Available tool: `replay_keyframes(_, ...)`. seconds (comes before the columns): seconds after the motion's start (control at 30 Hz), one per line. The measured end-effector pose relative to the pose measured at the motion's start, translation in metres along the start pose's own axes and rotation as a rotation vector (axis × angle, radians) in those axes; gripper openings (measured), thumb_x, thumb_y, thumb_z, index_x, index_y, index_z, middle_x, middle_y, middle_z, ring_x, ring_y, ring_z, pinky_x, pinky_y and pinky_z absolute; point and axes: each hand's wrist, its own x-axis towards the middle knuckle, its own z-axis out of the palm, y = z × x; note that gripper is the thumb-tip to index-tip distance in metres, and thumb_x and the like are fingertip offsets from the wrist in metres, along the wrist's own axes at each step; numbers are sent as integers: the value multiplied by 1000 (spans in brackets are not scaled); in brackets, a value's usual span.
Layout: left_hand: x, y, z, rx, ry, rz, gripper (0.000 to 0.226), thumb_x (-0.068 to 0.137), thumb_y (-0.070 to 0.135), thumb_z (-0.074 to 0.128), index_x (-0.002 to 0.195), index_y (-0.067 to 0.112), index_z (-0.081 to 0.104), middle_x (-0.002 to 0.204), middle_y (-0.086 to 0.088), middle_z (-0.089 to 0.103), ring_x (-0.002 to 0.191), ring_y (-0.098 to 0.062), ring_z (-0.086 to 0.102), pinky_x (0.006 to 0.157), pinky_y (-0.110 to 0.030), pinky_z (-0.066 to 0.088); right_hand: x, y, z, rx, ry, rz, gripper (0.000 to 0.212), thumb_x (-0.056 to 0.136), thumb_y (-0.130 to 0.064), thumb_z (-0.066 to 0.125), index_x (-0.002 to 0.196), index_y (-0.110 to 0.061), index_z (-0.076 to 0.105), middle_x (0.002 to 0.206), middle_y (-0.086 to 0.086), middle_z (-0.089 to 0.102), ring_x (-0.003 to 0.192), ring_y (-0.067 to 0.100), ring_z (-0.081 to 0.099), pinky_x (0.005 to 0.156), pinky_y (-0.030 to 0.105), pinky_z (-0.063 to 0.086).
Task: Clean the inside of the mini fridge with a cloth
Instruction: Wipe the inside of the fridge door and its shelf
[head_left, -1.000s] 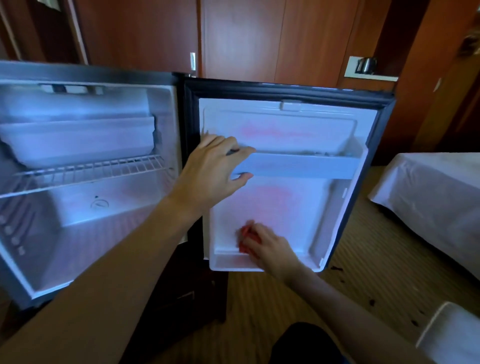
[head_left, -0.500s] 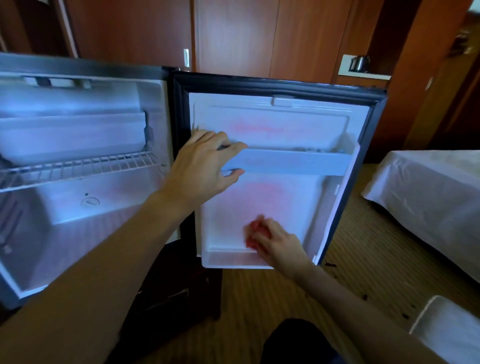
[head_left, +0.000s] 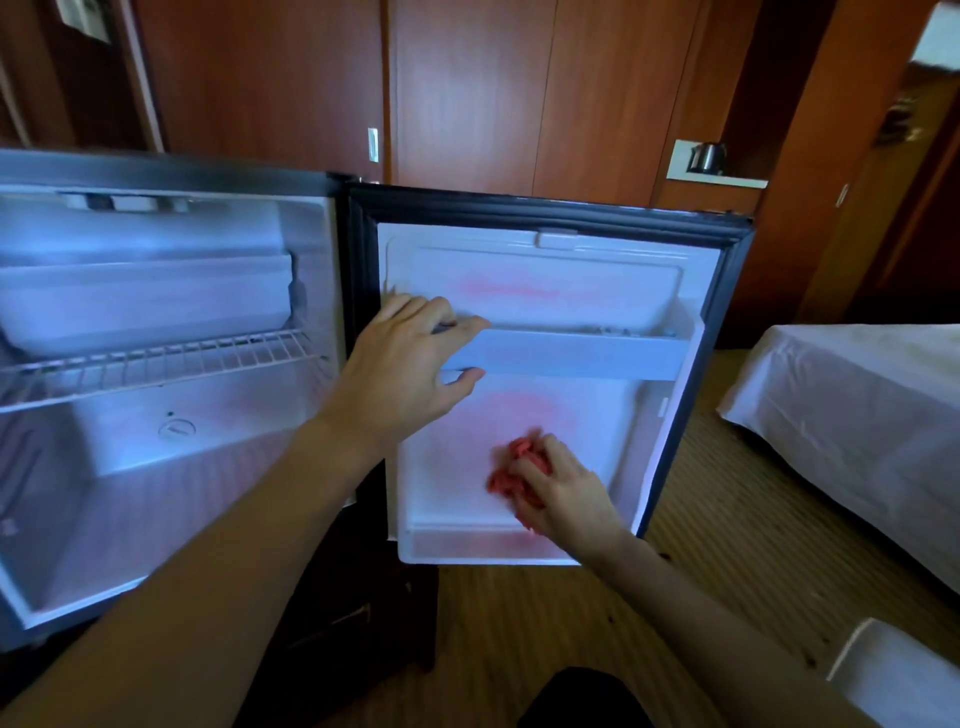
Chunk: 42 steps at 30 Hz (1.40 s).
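Observation:
The mini fridge (head_left: 171, 457) stands open with a white interior and a wire shelf (head_left: 156, 361). Its door (head_left: 550, 270) swings out to the right, white liner facing me. My left hand (head_left: 410, 374) grips the left end of the door's shelf rail (head_left: 571, 356), fingers over the top and thumb underneath. My right hand (head_left: 561, 493) holds a bunched red cloth (head_left: 511, 467) against the lower door liner, just above the bottom door bin (head_left: 467, 548).
A bed with a white sheet (head_left: 857, 410) stands at the right. Wooden cabinets (head_left: 467, 93) rise behind the fridge, with a dark kettle (head_left: 706, 156) in a niche. A white object (head_left: 893, 675) sits at the lower right on the striped carpet (head_left: 727, 571).
My right hand has moved the red cloth rightward and a little upward across the lower door liner. My left hand keeps its grip on the shelf rail.

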Motion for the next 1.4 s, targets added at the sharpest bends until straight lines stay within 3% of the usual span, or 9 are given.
replay_keyframes(0.33,-1,2,-1,-7,13,-10,45,82,35,75,120,10,73,91,-9,63,88,-32,62,90,-42,45,55,-19,-11,84,138,-59,19,91,-34,63,110,-35,60,120,-5,47,101,13,55,58,22,44)
replay_keyframes(0.53,-1,1,-3,-8,-15,-11,43,82,35,79,119,12,72,91,-7,62,91,-31,63,94,-42,43,6,-18,24,-59,-254,-433,14,88,-29,71,102,-26,72,121,8,64,100,25,65,72,36,58)
replay_keyframes(0.63,0,2,-3,-13,-6,-22,44,82,35,77,120,13,72,93,-7,63,91,-30,63,96,-43,44,25,2,-7,25,-59,-250,21,92,-37,60,112,-35,66,116,-2,63,95,16,65,69,40,60)
replay_keyframes(0.8,-2,1,-1,-25,5,-30,46,81,34,77,120,12,72,93,-8,63,91,-30,62,96,-43,43,37,12,-26,3,125,-23,26,87,-32,62,112,-26,63,123,-16,45,102,3,53,83,7,43)
replay_keyframes(0.87,-2,2,-1,-23,-1,-37,46,80,33,79,121,13,72,93,-7,62,91,-30,62,97,-42,42,12,5,-1,59,27,-36,26,90,-26,65,117,-24,66,123,-21,52,104,-2,57,82,18,53)
replay_keyframes(1.0,-1,1,0,-8,25,-21,45,79,32,81,119,13,73,91,-5,62,89,-29,62,95,-39,42,-24,1,23,-34,-274,-188,29,90,-26,67,119,-24,70,145,9,51,125,31,57,68,46,61)
replay_keyframes(1.1,-2,0,2,-22,28,-20,45,80,34,79,120,14,73,91,-5,61,90,-29,61,95,-40,42,2,14,-6,82,-125,-125,27,95,-31,59,121,-28,65,131,-18,51,114,17,60,78,39,61)
replay_keyframes(1.2,-3,-2,2,-25,12,-28,46,81,35,78,120,13,72,91,-6,62,91,-29,61,95,-40,41,30,24,-34,15,96,22,26,90,-39,61,114,-32,60,122,-7,45,104,14,56,69,27,53)
replay_keyframes(1.4,-3,-1,0,-19,34,-17,47,79,33,81,121,13,73,89,-6,62,87,-28,60,92,-37,40,-43,13,24,-37,-203,-141,24,98,-38,53,113,-25,67,133,7,50,116,26,59,63,41,61)
